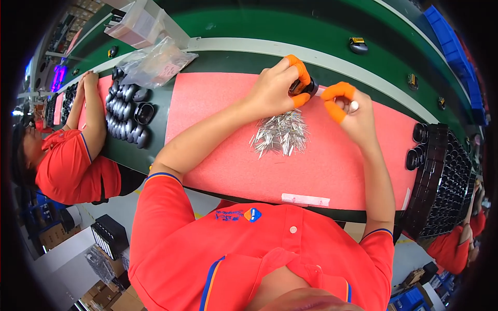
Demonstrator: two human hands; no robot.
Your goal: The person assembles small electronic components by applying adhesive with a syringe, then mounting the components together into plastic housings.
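A black case is gripped in the L hand, thumb below & fingers over the top, w/ its R end left exposed toward the other hand, prob. so it can be got at from that side. The R hand is held just right of it, closed in a pinch, thumb & forefinger bent toward the case; a white-ended tool seems to be gripped in it, but its tip can't be made out, nor whether the case is touched. Orange cots are worn on the thumb & forefinger of both hands, prob. for grip or to keep prints off. Right under the L hand, a loose pile of thin strips is spread on the pink mat, prob. put there for a short reach; the mat is prob. laid to save finishes from scratches. Well left of the hands, grey cases are lined up in rows on the dark surface, prob. for easy counting, w/ a clear bag behind. Well right of the hands, black shells are packed in close rows, prob. to save room. Beyond the hands, a few dark units are spaced out along a green belt.
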